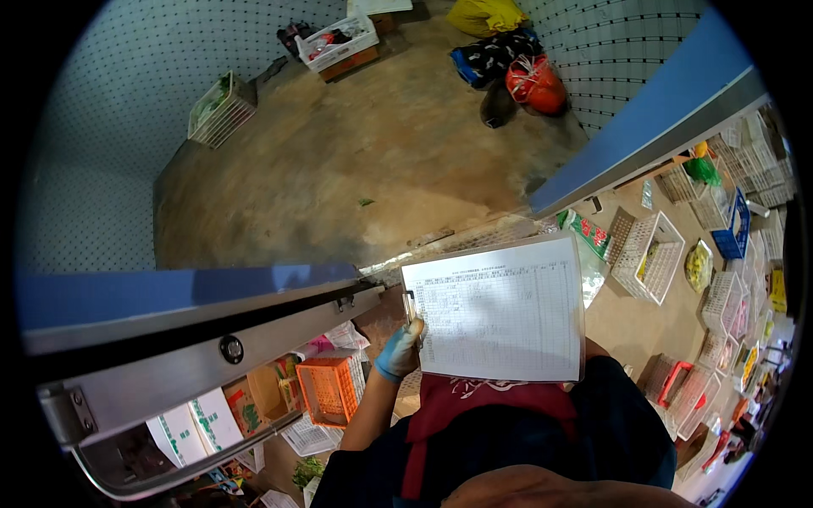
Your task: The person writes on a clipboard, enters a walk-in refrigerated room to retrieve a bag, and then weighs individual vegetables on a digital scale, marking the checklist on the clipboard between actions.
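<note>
A printed table fills the white sheet (pixel 508 317) on the clipboard (pixel 583 343), with a heading line across the top and handwritten marks in many of the cells. The print is too small for me to make out. Green lettering runs over the white cartons (pixel 216 419) low on the left, and a green-and-red packet (pixel 589 234) on the floor beyond the board carries pale characters. The dark red apron (pixel 500 405) has a white design on its chest, but the board's lower edge covers part of it.

The left hand (pixel 400 351), in a pale glove with a blue cuff, grips the clipboard at its left edge, thumb on the front just below the metal clip (pixel 410 306), remaining fingers mostly out of sight behind. The right hand doesn't show at all; its forearm goes behind the board's lower right corner, so I can't tell whether it holds anything. The clipboard sits in front of the apron, to the right of the left hand. The cartons are partly cut off by the blue door's metal edge (pixel 279 360).
</note>
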A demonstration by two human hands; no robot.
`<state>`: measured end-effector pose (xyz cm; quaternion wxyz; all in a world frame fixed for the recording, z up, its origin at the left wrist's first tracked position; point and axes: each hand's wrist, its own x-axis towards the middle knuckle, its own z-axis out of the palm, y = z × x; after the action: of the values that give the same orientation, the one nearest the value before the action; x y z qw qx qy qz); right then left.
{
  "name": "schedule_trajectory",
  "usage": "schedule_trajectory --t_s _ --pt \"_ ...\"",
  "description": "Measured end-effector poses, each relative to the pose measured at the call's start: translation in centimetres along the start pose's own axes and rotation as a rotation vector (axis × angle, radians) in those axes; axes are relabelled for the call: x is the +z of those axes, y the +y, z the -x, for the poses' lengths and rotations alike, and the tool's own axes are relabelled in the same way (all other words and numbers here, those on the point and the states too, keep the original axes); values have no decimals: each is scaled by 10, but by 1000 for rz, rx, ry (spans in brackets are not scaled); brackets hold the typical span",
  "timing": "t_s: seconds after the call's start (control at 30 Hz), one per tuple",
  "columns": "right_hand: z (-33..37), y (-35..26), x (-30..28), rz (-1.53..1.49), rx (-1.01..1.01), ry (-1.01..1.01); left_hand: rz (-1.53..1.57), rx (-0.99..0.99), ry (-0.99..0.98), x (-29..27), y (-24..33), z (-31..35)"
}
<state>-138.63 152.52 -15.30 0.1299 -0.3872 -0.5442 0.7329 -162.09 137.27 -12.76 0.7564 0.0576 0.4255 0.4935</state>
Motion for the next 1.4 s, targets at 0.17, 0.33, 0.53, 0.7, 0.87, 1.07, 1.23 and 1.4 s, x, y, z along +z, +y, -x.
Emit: schedule_trajectory --t_s 0.17,0.33,0.53,0.7,0.87,1.07,1.23,1.4 --pt "-9 -6 -9 -104 26 10 -39 -72 19 10 20 -18" --pt "-24 -16 -30 -274 2 -34 -134 -6 112 -19 3 -30" --pt "-35 -20 -93 -700 -29 33 -213 176 363 59 49 -42" --pt "-26 -26 -172 -814 218 -73 -374 190 384 60 61 -56" --pt "-29 -57 -165 -315 230 -134 -350 219 367 65 59 -65" --pt "-46 -53 -153 -164 324 -129 -359 188 473 58 65 -59" --pt "-52 -55 -151 -121 259 -84 -394 207 413 48 66 -63" --pt "-40 -29 -135 -84 128 -20 -512 109 409 25 57 -75"
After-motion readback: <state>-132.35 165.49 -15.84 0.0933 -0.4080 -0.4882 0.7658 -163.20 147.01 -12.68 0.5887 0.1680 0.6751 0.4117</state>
